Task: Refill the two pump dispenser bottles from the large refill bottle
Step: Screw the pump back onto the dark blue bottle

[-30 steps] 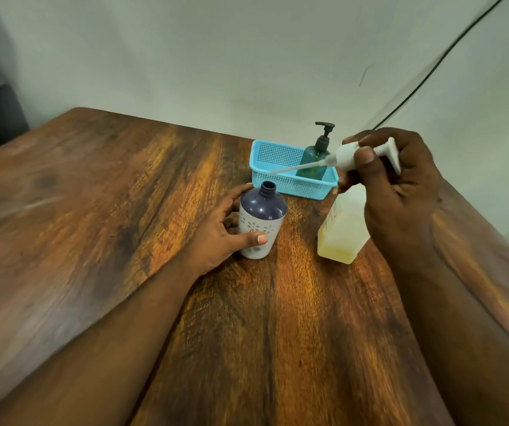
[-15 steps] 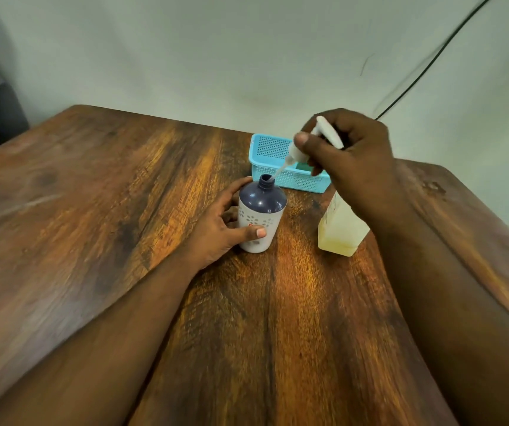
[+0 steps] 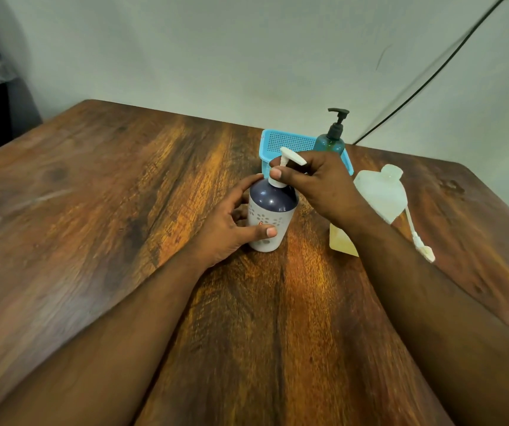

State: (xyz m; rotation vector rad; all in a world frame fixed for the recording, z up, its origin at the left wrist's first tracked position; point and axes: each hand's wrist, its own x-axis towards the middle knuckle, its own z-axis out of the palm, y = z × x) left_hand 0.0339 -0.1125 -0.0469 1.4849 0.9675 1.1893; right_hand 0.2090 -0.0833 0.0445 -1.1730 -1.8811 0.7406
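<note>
Table (image 3: pixel 124 241) is wood, w/ everything bunched at the far right. Refill bottle (image 3: pixel 379 195) stands just right of the work, partly behind the right forearm; a second pump (image 3: pixel 417 238) w/ its tube lies on the table beside it. Blue basket (image 3: pixel 290 142) sits behind, w/ a green pump bottle (image 3: pixel 330 142) standing in it. Dark-topped bottle (image 3: pixel 273 213) stands upright near centre, long axis vertical. Left hand (image 3: pixel 231 222) wraps its lower body from the left side, fingers curled round, thumb across the front, so it's braced. Right hand (image 3: pixel 317 182) comes in from the right and above, thumb and fingertips pinched on the collar of the white pump (image 3: pixel 287 162). Pump sits on the neck, head leaning a bit, straight above the bottle mouth. Key relation: pump axis lines up roughly w/ bottle axis, right hand on top, left below. Next is prob. twisting the collar tight; whether threads are seated, can't tell.
</note>
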